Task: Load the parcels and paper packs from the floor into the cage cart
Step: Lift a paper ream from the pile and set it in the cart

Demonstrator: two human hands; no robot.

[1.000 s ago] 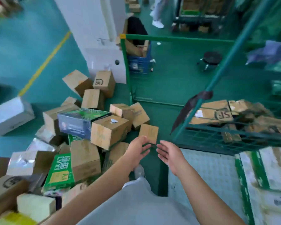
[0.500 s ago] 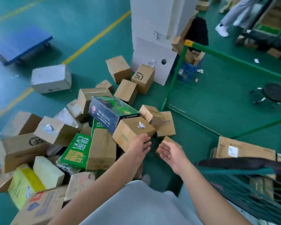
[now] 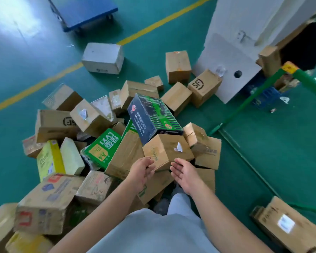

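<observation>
Both hands, left hand (image 3: pixel 142 172) and right hand (image 3: pixel 185 175), reach empty, fingers loose, for a cardboard box (image 3: pixel 167 151) mid-frame; the dark carton (image 3: pixel 151 117) leaning on it could tumble when lifted.

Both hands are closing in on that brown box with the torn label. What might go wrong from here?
1. The dark green-striped box leans on the brown box; lifting it may tip that box off.
2. Neither the left hand nor the right hand grips yet.
3. Boxes crowd the feet; tripping seems possible.
</observation>
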